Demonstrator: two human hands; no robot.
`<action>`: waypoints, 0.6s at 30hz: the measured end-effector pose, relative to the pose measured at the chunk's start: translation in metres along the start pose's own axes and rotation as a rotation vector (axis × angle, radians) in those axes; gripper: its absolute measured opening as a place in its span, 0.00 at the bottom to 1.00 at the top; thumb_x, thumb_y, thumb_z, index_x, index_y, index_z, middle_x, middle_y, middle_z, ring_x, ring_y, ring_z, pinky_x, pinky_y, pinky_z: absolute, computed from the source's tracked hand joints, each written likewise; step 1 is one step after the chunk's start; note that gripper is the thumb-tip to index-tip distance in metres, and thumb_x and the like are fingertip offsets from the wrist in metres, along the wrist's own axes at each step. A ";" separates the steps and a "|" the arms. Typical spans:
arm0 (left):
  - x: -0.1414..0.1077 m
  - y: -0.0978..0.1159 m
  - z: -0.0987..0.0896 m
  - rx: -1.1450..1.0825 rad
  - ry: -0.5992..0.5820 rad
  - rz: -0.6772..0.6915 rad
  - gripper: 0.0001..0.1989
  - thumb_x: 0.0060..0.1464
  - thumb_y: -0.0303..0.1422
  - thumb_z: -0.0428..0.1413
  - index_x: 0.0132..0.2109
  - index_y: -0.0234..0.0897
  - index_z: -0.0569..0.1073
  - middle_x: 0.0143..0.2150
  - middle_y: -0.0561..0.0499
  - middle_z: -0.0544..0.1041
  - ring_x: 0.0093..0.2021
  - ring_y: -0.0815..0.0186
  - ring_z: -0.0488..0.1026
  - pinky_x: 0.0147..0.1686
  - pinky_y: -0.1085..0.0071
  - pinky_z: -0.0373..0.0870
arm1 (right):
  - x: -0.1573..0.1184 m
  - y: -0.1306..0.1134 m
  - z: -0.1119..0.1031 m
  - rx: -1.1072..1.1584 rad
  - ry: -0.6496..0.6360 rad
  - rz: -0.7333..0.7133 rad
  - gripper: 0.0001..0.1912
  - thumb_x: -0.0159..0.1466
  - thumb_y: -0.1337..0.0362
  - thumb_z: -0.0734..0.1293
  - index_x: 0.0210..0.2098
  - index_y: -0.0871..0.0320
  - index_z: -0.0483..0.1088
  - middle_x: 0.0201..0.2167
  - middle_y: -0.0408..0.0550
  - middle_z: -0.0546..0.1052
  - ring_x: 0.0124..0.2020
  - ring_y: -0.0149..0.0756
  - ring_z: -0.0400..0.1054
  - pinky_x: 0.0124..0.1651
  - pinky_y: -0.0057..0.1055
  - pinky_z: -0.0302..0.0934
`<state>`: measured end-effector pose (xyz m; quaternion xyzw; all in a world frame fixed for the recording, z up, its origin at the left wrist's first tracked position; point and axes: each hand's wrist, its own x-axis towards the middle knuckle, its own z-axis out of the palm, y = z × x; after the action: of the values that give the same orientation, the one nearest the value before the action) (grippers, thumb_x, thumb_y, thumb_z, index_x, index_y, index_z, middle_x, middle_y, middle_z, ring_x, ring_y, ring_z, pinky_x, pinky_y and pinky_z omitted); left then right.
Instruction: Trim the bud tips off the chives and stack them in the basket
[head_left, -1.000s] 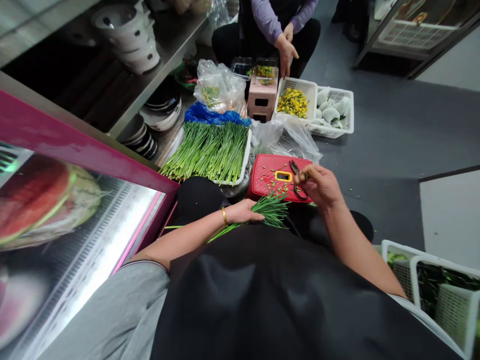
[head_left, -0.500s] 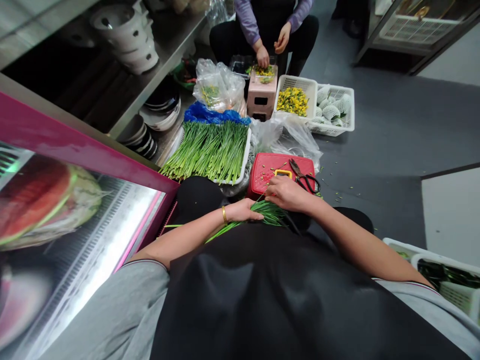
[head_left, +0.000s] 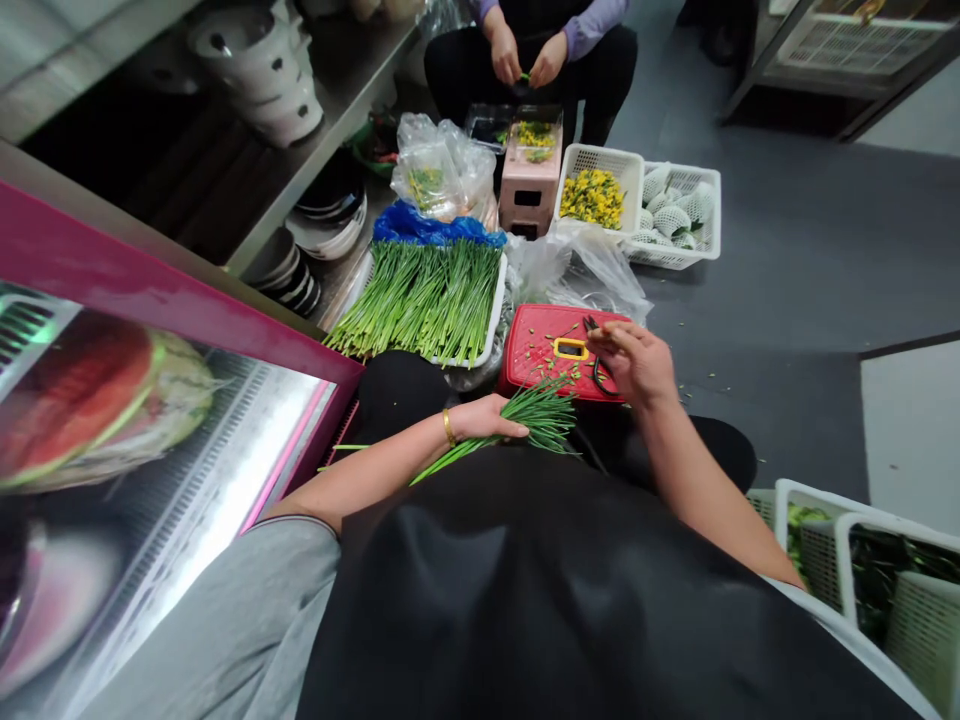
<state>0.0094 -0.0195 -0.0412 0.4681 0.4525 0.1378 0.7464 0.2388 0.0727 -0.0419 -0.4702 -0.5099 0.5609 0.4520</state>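
Note:
My left hand [head_left: 491,417], with a gold band at its wrist, is closed around a bunch of green garlic chive stems [head_left: 544,415] above my lap. The tips of the bunch fan out to the right. Over the right side of a red box [head_left: 529,345], my right hand [head_left: 641,365] is raised with its fingers pinched together; what they hold, if anything, is too small to name. Behind that hand lie dark scissors [head_left: 600,380] on the lid, partly hidden. Small green buds are scattered across the lid around its yellow-framed handle.
Ahead, a white tray [head_left: 496,322] holds many laid-out stems. A co-worker's hands [head_left: 525,62] meet above a pink stool [head_left: 525,185]. Beyond the box are plastic bags [head_left: 574,270], a basket of yellow flowers [head_left: 634,170] and a basket of net-wrapped produce [head_left: 712,215]. A lit display case [head_left: 300,440] borders my left.
My right hand has moved from the chive tips up and right, over the box and scissors. My left hand keeps the bunch. The co-worker's hands have lifted off the stool and come together.

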 end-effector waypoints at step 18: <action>-0.067 0.145 -0.056 0.024 0.416 0.359 0.14 0.38 0.35 0.63 0.33 0.34 0.73 0.16 0.57 0.65 0.14 0.74 0.60 0.15 0.77 0.56 | -0.030 -0.026 -0.008 -0.361 -0.380 -0.214 0.23 0.57 0.49 0.65 0.45 0.59 0.68 0.31 0.49 0.76 0.31 0.37 0.71 0.37 0.37 0.66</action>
<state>-0.0408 0.0464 0.1067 0.5112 0.5074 0.3558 0.5955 0.2523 0.0466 -0.0142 -0.3729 -0.7241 0.4881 0.3137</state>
